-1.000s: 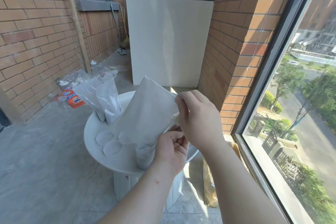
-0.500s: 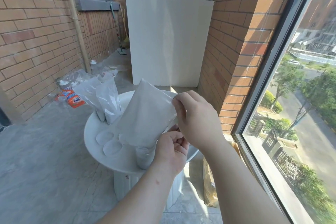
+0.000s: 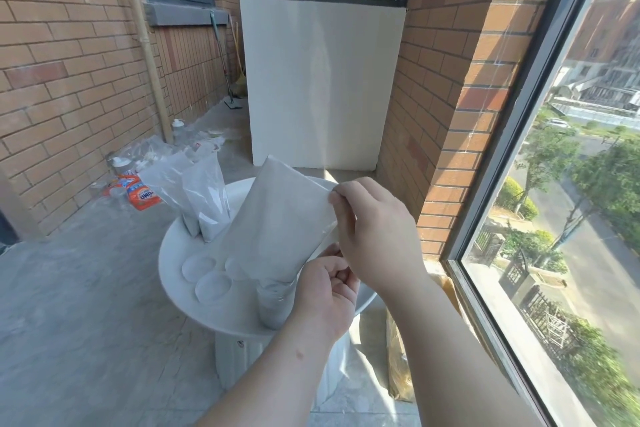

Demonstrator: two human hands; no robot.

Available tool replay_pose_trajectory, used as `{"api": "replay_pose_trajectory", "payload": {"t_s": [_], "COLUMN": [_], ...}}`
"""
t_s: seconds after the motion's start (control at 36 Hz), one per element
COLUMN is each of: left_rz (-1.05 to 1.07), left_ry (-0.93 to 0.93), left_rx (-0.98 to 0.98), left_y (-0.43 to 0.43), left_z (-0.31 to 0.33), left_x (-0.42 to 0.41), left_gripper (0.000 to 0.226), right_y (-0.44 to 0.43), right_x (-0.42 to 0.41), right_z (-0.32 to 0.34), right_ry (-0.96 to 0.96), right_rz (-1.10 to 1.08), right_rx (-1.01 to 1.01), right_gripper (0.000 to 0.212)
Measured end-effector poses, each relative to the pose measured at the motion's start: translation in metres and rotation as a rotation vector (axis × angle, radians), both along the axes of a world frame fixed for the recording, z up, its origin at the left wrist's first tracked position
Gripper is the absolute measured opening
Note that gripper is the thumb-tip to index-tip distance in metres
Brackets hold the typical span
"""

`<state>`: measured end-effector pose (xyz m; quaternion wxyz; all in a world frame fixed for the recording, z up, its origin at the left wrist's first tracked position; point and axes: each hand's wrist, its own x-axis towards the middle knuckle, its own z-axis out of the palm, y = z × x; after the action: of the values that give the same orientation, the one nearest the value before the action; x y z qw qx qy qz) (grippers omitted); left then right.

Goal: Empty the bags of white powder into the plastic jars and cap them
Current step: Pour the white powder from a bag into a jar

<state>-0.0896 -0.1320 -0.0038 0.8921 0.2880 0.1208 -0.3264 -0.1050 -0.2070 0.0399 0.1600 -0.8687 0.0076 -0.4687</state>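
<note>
The right hand (image 3: 377, 236) pinches the upper corner of a bag of white powder (image 3: 277, 225) between thumb and fingertips, holding it tilted above the round white counter (image 3: 173, 263). The left hand (image 3: 325, 295), fingers curled, grips the bag's lower end just beside the mouth of a clear plastic jar (image 3: 273, 302) standing near the counter's front edge. The bag's narrow end points down into the jar. Three round lids (image 3: 213, 286) lie flat left of the jar, and two more bags (image 3: 204, 194) stand at the far side.
</note>
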Motion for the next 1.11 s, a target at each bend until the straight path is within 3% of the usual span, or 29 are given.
{"api": "replay_pose_trajectory", "payload": {"t_s": [0.42,1.11], "left_rz": [0.003,0.007], "left_ry": [-0.015,0.012], "left_rx": [0.03,0.011], "left_y": [0.0006,0.0022], "left_z": [0.0017,0.0035], "left_x": [-0.0014,-0.0032], "left_gripper": [0.043,0.036], "right_y": [0.0023,0.0035], "right_x": [0.001,0.0002], "right_z": [-0.0023,-0.0014], "right_ry": [0.035,0.051], "right_rz": [-0.017,-0.036], "right_rx": [-0.005,0.068], "right_gripper": [0.03,0.031]}}
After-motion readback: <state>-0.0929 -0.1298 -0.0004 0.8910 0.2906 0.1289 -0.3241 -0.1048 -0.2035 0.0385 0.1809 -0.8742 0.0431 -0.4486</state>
